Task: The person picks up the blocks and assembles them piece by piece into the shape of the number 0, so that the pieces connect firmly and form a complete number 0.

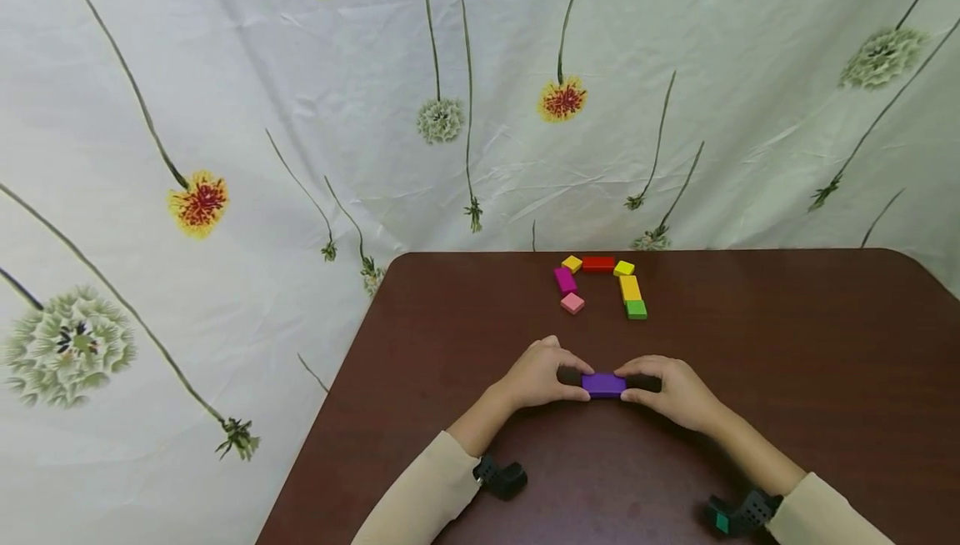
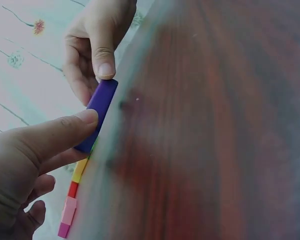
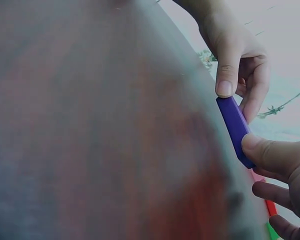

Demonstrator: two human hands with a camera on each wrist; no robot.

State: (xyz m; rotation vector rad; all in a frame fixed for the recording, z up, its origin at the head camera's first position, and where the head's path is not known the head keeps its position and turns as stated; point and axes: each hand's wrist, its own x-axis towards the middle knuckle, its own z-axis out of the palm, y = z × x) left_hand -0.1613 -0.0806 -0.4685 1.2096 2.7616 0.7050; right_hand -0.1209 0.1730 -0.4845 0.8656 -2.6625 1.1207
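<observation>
A purple rectangular block [image 1: 604, 385] is held lengthwise between both hands over the middle of the table. My left hand [image 1: 542, 374] pinches its left end between thumb and fingers. At the other end, my right hand [image 1: 675, 391] pinches it the same way. In the left wrist view the purple block [image 2: 104, 100] shows both thumbs on its near face. The right wrist view has the purple block [image 3: 235, 127] with a thumb near each end.
Beyond the hands, small blocks form an open arch on the brown table [image 1: 465, 303]: pink [image 1: 572, 303], magenta [image 1: 566, 281], yellow [image 1: 572, 263], red [image 1: 597, 263], another yellow [image 1: 624, 268], orange-yellow [image 1: 630, 287] and green [image 1: 636, 309]. A flowered cloth [image 1: 510, 170] hangs behind.
</observation>
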